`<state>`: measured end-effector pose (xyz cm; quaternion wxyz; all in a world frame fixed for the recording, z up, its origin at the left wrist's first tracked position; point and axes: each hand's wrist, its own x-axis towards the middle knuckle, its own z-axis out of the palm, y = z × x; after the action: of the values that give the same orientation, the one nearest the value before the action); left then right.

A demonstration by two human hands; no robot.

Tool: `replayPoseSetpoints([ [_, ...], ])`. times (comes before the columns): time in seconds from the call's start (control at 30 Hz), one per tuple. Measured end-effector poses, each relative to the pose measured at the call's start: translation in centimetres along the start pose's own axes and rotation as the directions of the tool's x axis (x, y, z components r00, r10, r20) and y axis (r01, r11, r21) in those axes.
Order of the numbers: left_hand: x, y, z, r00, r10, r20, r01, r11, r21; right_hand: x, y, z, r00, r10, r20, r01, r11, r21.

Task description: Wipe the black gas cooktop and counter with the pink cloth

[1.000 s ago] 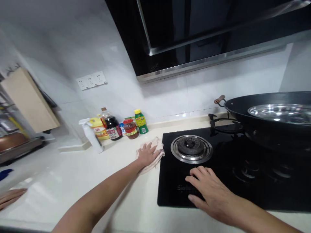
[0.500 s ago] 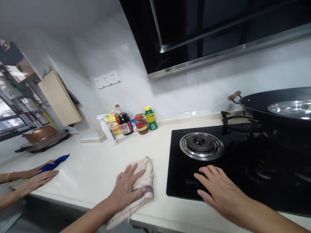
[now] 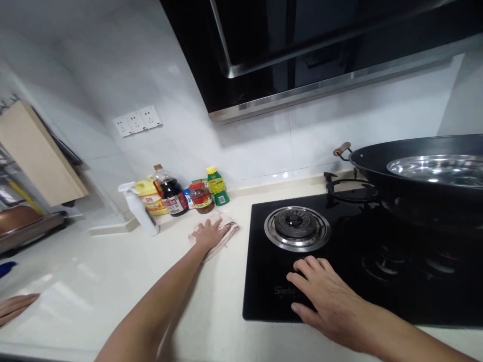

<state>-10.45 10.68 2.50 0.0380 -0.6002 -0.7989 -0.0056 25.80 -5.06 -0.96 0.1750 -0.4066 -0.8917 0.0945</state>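
Note:
My left hand (image 3: 208, 235) lies with spread fingers on a pale, crumpled cloth (image 3: 222, 236), pressing it to the countertop just in front of the jar with the red lid (image 3: 201, 197). Part of the cloth is under my palm. On the black glass cooktop (image 3: 260, 271), my right hand (image 3: 326, 296) rests near the front edge, fingers apart and slightly bent, holding nothing. The round left burner (image 3: 296, 223), without a pan support on it, is just beyond those fingertips.
A white spray bottle (image 3: 139, 208), yellow jug (image 3: 153, 196), dark sauce bottle (image 3: 171, 193) and green bottle (image 3: 217, 187) line the wall. At right stands a large wok (image 3: 373, 166) holding a shiny metal lid or bowl (image 3: 437, 168). Another person's hand (image 3: 17, 306) is at far left, near a blue cloth (image 3: 6, 268).
My left hand has pushed the cloth from the counter's front edge back toward the bottles. My right hand stays on the cooktop. The view has turned right.

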Motion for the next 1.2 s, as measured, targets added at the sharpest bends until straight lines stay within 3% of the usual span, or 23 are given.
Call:
replayPoseSetpoints([
  [0.13, -1.3, 5.1, 0.8, 0.984, 0.179, -0.004, -0.179, 0.983, -0.043, -0.1, 0.2, 0.0, 0.998, -0.032, -0.049, 0.032, 0.999, -0.006],
  [0.23, -4.1, 6.2, 0.7, 0.963, 0.267, -0.028, -0.268, 0.961, -0.065, -0.3, 0.5, 0.2, 0.995, -0.056, -0.085, 0.055, 0.998, -0.016],
  [0.43, -13.4, 3.2, 0.1, 0.914, 0.398, -0.085, -0.404, 0.912, -0.073, -0.5, 0.9, 1.2, 0.984, -0.093, -0.152, 0.089, 0.996, -0.030],
  [0.53, -18.1, 1.3, 0.4, 0.864, 0.493, -0.102, -0.503, 0.857, -0.116, -0.5, 0.7, 1.3, 0.980, -0.093, -0.178, 0.089, 0.996, -0.030],
  [0.7, -22.3, 0.9, 0.6, 0.778, 0.628, -0.019, -0.619, 0.760, -0.199, -0.5, 0.1, 0.3, 0.980, -0.101, -0.173, 0.110, 0.993, 0.048],
  [0.77, -22.2, 1.8, 0.4, 0.776, 0.631, 0.023, -0.613, 0.761, -0.213, -0.4, 0.0, 0.0, 0.980, -0.090, -0.178, 0.105, 0.992, 0.076],
  [0.9, -18.8, 4.4, -0.2, 0.834, 0.550, 0.048, -0.528, 0.820, -0.219, -0.2, 0.1, 0.0, 0.984, -0.075, -0.164, 0.094, 0.990, 0.108],
  [1.1, -9.2, 8.8, 0.0, 0.931, 0.361, 0.051, -0.350, 0.924, -0.157, -0.1, -0.3, 0.2, 0.981, -0.069, -0.183, 0.092, 0.988, 0.121],
  [1.2, -4.2, 11.3, 0.1, 0.954, 0.300, 0.024, -0.294, 0.946, -0.134, -0.1, -0.5, 0.2, 0.977, -0.081, -0.198, 0.093, 0.994, 0.053],
])
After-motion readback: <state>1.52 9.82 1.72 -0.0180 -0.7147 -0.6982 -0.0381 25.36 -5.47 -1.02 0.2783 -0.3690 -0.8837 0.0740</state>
